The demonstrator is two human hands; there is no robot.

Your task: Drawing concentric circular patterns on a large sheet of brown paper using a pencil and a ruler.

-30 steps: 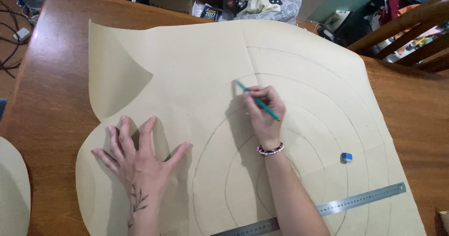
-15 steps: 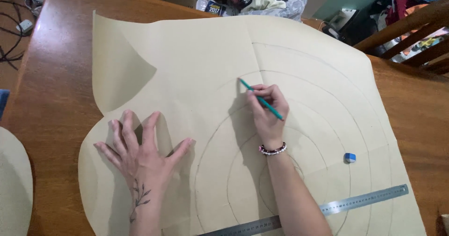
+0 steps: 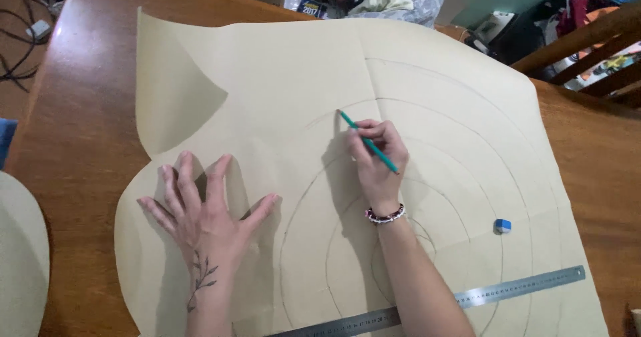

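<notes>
Ruler (image 3: 467, 297): lay near edge, on paper, untouched.
Left hand (image 3: 203, 213): flat, fingers spread, pinning paper (image 3: 267, 77).
Right hand (image 3: 377, 157): pinched green pencil (image 3: 367, 142), tip on an arc.
Progress: several arcs (image 3: 427, 77) drawn; this one looked partway.
Eraser (image 3: 503, 225): right, idle.

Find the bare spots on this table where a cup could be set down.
Bare wood lies left of the brown paper, along the table edge, and right of the paper above the ruler. The paper's middle is crowded: left hand, right hand with pencil, eraser.
</notes>
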